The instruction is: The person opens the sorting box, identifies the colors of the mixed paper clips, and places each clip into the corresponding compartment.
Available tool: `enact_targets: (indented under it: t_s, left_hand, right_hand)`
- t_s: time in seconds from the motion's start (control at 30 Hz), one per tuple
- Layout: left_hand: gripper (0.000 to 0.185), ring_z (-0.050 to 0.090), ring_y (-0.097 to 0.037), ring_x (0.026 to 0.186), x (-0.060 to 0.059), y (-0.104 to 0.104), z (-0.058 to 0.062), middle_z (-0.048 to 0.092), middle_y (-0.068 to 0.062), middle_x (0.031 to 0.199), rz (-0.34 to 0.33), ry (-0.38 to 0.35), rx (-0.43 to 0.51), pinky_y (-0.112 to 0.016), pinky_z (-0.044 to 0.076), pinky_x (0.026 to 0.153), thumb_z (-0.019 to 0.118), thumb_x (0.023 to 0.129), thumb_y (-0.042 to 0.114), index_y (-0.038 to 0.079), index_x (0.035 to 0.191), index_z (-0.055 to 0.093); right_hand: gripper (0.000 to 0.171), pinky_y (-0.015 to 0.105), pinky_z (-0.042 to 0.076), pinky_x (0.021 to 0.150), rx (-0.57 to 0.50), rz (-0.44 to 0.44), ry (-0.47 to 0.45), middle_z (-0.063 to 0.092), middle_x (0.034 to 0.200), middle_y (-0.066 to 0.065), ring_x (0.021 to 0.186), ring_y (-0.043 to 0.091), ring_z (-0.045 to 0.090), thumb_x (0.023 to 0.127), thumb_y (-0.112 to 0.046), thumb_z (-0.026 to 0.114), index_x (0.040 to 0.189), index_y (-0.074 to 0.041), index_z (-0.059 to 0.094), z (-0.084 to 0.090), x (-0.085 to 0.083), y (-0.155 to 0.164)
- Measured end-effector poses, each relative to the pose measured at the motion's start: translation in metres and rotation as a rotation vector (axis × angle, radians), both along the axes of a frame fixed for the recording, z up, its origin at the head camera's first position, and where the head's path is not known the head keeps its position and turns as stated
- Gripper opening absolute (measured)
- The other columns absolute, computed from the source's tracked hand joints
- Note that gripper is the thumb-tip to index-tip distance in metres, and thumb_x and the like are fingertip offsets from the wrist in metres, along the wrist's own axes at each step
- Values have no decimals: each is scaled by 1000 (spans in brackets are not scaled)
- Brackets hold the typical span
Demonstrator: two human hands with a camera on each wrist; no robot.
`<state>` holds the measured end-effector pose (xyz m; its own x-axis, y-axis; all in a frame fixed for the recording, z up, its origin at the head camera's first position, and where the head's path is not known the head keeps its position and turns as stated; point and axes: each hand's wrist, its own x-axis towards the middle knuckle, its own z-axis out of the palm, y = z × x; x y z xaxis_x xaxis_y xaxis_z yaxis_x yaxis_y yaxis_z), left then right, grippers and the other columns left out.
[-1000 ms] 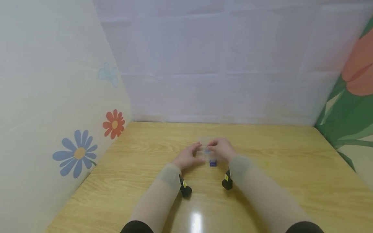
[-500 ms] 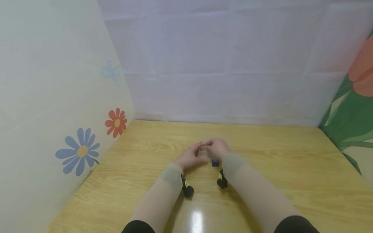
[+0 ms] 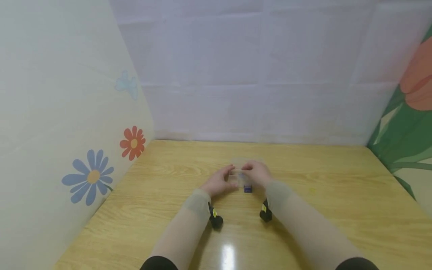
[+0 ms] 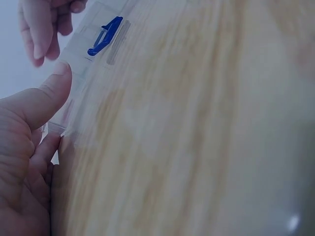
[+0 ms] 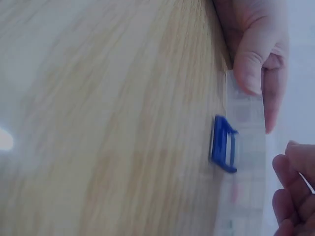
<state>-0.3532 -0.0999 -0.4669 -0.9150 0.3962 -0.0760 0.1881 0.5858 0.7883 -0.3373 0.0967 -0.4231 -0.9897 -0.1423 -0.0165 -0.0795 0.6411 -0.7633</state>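
Observation:
A clear plastic compartment box (image 3: pixel 233 180) lies on the table with a blue latch (image 5: pixel 216 142) at its front edge. My left hand (image 3: pixel 217 182) grips its left end, thumb at the front and fingers behind, as the left wrist view also shows. Over the middle of the box hovers my right hand (image 3: pixel 258 173), its thumb and fingertips close together and pointing down. I cannot tell whether a tiny thing is between them. Small coloured bits show faintly through the box wall (image 5: pixel 242 196) in the right wrist view. A see-through lid (image 3: pixel 238 162) extends behind the box.
The wood-grain table (image 3: pixel 182 161) ends at a pale cloth backdrop (image 3: pixel 209 93). A flower-printed panel (image 3: pixel 50 112) stands along the left, and another panel (image 3: pixel 405 150) with a large tulip print along the right. Each wrist carries a black camera (image 3: pixel 216 222).
My right hand went left toward my left hand, over the box's left part, then came back right to the middle. The left hand keeps its grip on the box. The head view shifted slightly.

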Motion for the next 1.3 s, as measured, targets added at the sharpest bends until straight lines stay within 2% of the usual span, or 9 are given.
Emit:
enact_targets:
  t_s: [0.33, 0.53, 0.73, 0.93, 1.3]
  left_hand:
    - [82, 27, -20, 141, -3, 0, -5, 27, 10, 156, -4, 34, 10, -43, 21, 116, 80, 78, 37, 24, 148, 39]
    - [82, 29, -18, 140, -3, 0, -6, 29, 9, 155, 8, 20, 33, -39, 22, 116, 81, 78, 32, 23, 148, 39]
    - [81, 27, -20, 141, -1, 1, -3, 27, 9, 156, 7, 16, 49, -42, 20, 116, 81, 78, 32, 22, 148, 40]
    - [82, 27, -20, 141, -2, 1, -6, 27, 12, 156, 11, 31, 12, -44, 20, 116, 80, 78, 36, 25, 148, 39]
    - [80, 28, -21, 141, -1, 4, -2, 27, 8, 156, 2, 22, 32, -42, 21, 116, 79, 80, 32, 21, 148, 39]
  right_hand:
    - [20, 45, 46, 94, -20, -6, -8, 68, 105, 6, 102, 26, 59, 92, -19, 65, 107, -7, 69, -4, 11, 37]
    - [25, 48, 47, 95, -40, -9, -16, 67, 111, 11, 106, 29, 59, 93, -20, 64, 112, -4, 67, -7, 16, 60]
    - [28, 49, 47, 94, -30, -11, -3, 64, 116, 15, 109, 33, 58, 95, -19, 61, 116, -1, 65, -8, 24, 83]
    - [32, 51, 45, 96, -21, -35, -39, 62, 122, 17, 113, 35, 55, 95, -21, 60, 120, -1, 62, -8, 32, 105]
    - [39, 55, 42, 97, 7, -65, -75, 54, 131, 25, 120, 42, 49, 97, -24, 57, 125, 2, 58, -5, 52, 148]
